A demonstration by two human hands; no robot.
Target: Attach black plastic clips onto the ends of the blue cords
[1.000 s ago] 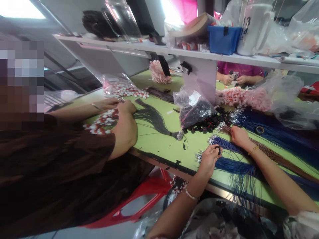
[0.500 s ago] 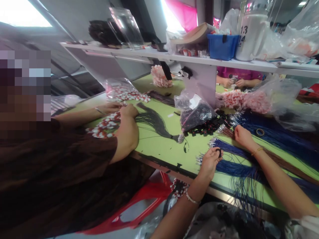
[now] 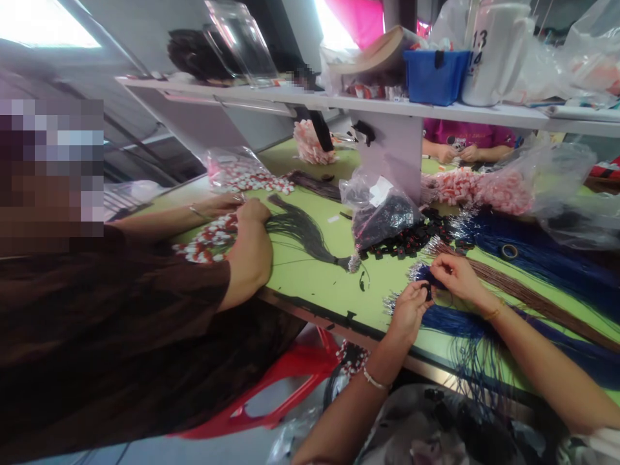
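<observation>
My left hand pinches a small black piece between thumb and fingers, just above the lower bundle of blue cords. Close beside it, to the right, is my right hand, its fingertips pressed together near the black piece. Whatever those fingertips hold is too small to make out. Brown cords with silvery ends pass behind my right hand. Beyond my hands lies a heap of black pieces, spilling beside a clear plastic bag.
To the left, a co-worker's arms reach over red-and-white pieces and a dark cord bundle. A tape roll lies on blue cords at right. The shelf overhead carries a blue bin and a white jug.
My right hand has moved left and nearer, from the silvery cord ends to beside my left hand. My left hand stays about in place, still holding the black piece.
</observation>
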